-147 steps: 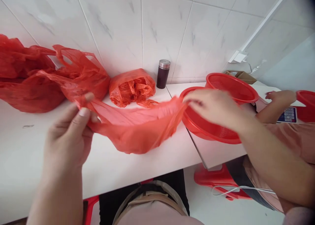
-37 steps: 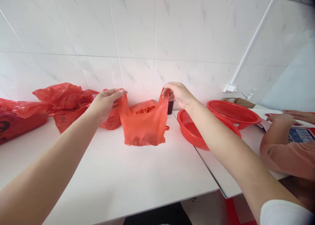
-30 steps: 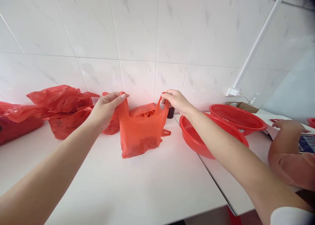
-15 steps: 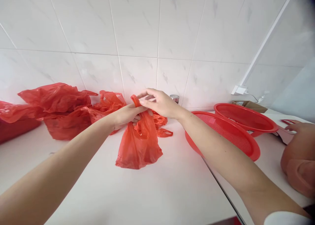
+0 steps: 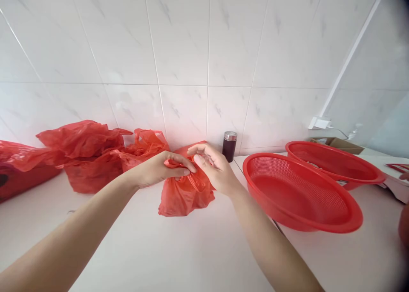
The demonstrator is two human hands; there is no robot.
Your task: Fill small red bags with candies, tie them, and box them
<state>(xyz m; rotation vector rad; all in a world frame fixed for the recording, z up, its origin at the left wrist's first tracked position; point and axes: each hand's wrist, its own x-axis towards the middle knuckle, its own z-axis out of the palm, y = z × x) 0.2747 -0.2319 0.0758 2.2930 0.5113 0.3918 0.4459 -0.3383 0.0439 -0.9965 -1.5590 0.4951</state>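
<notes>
A red plastic bag, filled at the bottom and gathered at the top, rests on the white table in front of me. My left hand is closed on its gathered neck and handle, thumb and index finger pinching the plastic. At the right side of the neck, my right hand has its fingers curled round the top of the bag, thumb and index finger slightly apart. A twisted loop of handle hangs between the two hands. What is inside the bag cannot be made out.
More red plastic bags are heaped along the wall at left. A dark jar with a metal lid stands behind my right hand. Two red plastic baskets sit at right, near a cardboard box. Another person's hand shows at the right edge.
My right hand has come down from above my left hand to the bag's right side. The bag sits lower, its top bunched. The view has shifted, uncovering the jar and near basket.
</notes>
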